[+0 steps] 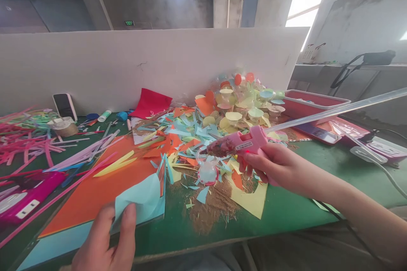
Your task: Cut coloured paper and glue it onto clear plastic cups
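Pink glue gun [244,140] in right hand [280,166], aqua paper [138,198] in left hand [104,239].

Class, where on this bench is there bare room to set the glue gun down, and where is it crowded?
Green tabletop shows right of the yellow paper, under the right forearm. The middle is crowded: coloured paper scraps and plastic cups.

Bright window [303,2] daylight, edges bowed

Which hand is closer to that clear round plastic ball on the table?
The right hand is nearer, just right of the clear round plastic ball. The left hand is farther, down and left of it.
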Motion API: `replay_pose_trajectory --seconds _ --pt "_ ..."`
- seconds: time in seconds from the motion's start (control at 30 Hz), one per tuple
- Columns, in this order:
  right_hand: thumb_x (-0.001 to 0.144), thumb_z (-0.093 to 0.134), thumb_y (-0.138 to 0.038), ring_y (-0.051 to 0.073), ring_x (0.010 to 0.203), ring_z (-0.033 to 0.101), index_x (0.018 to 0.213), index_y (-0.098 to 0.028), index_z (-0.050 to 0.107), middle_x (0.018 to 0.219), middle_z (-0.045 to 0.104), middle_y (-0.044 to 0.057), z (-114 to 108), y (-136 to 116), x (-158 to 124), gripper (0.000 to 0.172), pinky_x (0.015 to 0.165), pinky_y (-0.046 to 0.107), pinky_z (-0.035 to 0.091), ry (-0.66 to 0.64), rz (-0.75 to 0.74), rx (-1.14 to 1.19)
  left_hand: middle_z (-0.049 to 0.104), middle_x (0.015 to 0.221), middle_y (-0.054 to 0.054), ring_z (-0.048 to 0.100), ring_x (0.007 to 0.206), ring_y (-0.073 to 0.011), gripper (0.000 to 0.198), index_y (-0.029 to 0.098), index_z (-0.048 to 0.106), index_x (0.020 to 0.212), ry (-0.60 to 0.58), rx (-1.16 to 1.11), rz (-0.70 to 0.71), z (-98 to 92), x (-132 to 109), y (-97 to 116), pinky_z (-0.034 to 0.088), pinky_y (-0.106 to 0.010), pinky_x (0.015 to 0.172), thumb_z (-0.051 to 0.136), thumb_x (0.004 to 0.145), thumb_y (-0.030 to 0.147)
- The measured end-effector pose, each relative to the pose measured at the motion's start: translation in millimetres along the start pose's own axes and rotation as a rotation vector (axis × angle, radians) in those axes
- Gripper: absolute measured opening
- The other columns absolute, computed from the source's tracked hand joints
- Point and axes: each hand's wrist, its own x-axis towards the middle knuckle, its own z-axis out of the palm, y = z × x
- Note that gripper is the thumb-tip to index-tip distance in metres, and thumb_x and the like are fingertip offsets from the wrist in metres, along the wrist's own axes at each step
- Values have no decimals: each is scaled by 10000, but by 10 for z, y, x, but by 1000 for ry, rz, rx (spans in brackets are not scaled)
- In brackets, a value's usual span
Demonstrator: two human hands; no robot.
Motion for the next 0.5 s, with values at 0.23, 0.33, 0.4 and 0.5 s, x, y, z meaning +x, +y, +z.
replay_pose_trajectory --seconds 0.23,0.33,0.4,0.5 --pt "857 412 -776 109 546 394 759 -199 545 607 430 -39 91 -58 109 600 481 235 314 2 22 -27 639 595 56 583 466 -99 194 259 591 866 33 -22 85 18 -24 -38 360 -174 423 547 864 448" --pt "868 406 -766 103 540 392 725 -200 509 600 428 -43 115 -39 137 592 486 233 316 -8 50 -51 631 592 48 565 456 -100 227 249 588 846 39 -12 76 16 -30 -33 387 -180 458 544 865 470" --pt "868 397 -771 103 536 394 707 -203 487 594 435 -43 122 -18 147 597 486 233 320 -20 59 -62 624 589 53 550 444 -97 217 254 586 844 30 -19 68 13 -35 -36 396 -182 473 542 866 465" --pt "863 399 -775 103 530 390 690 -207 465 587 429 -45 120 -6 143 597 474 232 313 -4 68 -66 621 590 59 543 445 -102 179 266 584 854 21 -24 46 10 -42 -49 419 -187 508 551 862 441"
